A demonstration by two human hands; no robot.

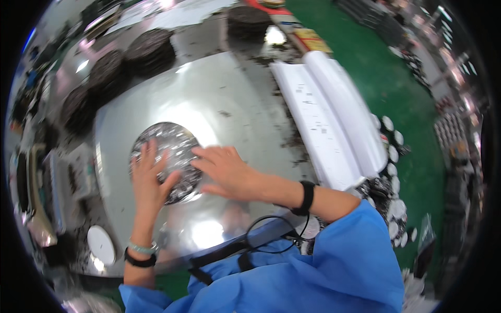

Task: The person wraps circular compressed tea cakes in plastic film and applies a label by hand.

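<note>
A round disc with a crinkled, shiny silver-and-dark face (181, 146) lies on a large sheet of smooth metal (250, 129) in front of me. My left hand (148, 176) is spread over the disc's left part, fingers apart and pointing away from me. From the right, my right hand (225, 172) reaches to the disc's right edge, its fingertips at the rim and its thumb apart from the fingers. Neither hand grips anything. Blur hides whether the palms press on the disc.
Stacks of dark round discs (150, 51) stand along the far left, another dark stack (248, 23) at the back. Partly rolled white printed sheets (325, 121) lie on the right. A white disc (101, 245) and a clear plastic bin (78, 172) are at left. A black cord (250, 242) loops near my waist.
</note>
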